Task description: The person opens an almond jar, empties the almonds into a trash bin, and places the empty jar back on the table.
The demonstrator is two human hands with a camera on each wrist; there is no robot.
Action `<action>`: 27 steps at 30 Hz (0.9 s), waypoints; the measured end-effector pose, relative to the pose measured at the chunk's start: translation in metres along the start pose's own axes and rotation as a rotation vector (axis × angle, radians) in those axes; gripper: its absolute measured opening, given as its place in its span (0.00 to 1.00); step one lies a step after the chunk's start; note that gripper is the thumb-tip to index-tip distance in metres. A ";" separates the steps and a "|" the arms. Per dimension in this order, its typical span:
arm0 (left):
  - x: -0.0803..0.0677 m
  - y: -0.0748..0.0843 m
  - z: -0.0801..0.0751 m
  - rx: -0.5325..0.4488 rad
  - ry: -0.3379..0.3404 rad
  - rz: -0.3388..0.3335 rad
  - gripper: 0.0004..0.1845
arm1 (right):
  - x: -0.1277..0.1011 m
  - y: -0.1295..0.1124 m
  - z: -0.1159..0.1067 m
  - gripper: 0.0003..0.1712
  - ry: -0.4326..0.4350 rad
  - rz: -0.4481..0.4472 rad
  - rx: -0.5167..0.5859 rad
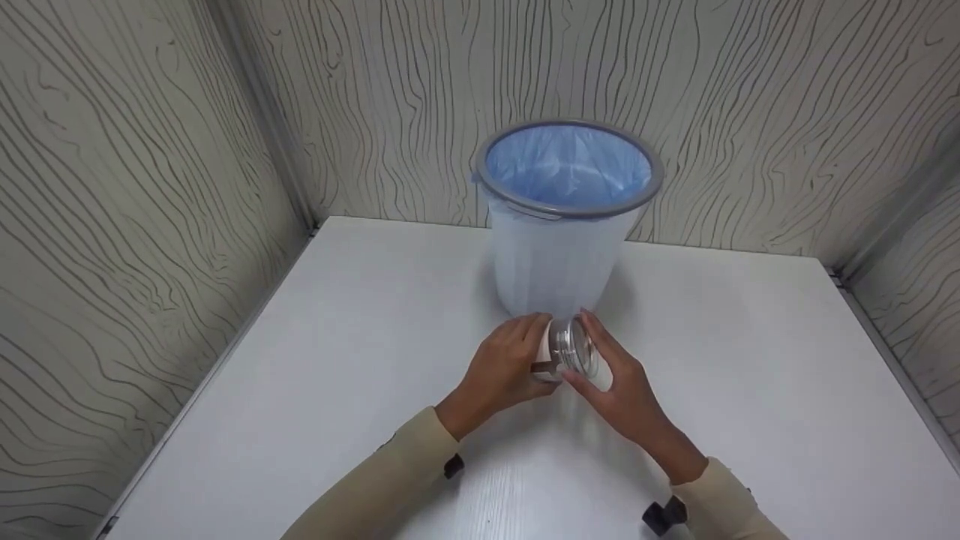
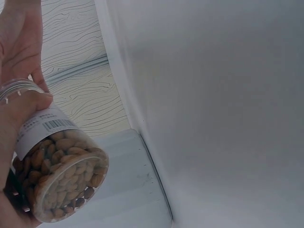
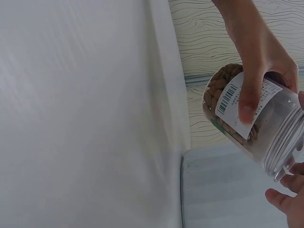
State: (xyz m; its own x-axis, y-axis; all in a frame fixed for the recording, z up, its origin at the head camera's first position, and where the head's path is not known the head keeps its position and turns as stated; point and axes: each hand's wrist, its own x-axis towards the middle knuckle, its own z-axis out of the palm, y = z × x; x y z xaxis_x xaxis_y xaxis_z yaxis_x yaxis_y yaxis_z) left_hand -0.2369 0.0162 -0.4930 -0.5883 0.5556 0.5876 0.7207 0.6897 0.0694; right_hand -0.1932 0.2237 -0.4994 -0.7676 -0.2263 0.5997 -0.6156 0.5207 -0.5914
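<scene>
A clear plastic jar of almonds (image 1: pixel 559 352) lies on its side between both hands, in front of the bin. My left hand (image 1: pixel 504 364) grips it round the body, over the white label (image 3: pixel 229 99) with a barcode. At the clear lid end (image 3: pixel 279 154), the fingers and thumb of my right hand (image 1: pixel 622 386) hold the jar's lid from opposite sides. Almonds (image 2: pixel 66 178) gather toward the base, which faces left in the head view. In the left wrist view the left thumb presses across the jar near its ringed neck.
Just beyond the hands stands a white waste bin (image 1: pixel 551 262) with a grey rim (image 1: pixel 480 169) and a blue liner (image 1: pixel 562 169). Wood-grain patterned panels (image 1: pixel 397 97) border the white table (image 1: pixel 360 315) at the back and sides.
</scene>
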 end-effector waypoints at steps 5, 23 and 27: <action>-0.001 0.000 0.001 -0.002 -0.012 -0.008 0.49 | 0.003 -0.001 -0.003 0.49 -0.014 0.016 0.005; -0.001 0.000 0.002 -0.024 -0.012 0.000 0.49 | 0.004 0.001 -0.004 0.51 -0.002 -0.014 0.033; 0.000 0.000 0.002 -0.019 -0.008 0.001 0.49 | 0.006 0.001 -0.004 0.52 0.010 -0.041 0.061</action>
State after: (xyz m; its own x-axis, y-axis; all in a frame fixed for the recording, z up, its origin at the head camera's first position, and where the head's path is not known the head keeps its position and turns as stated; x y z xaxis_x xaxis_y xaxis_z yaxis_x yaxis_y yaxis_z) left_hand -0.2375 0.0168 -0.4945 -0.5903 0.5599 0.5815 0.7283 0.6800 0.0846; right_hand -0.1970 0.2264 -0.4940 -0.7398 -0.2378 0.6294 -0.6565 0.4599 -0.5979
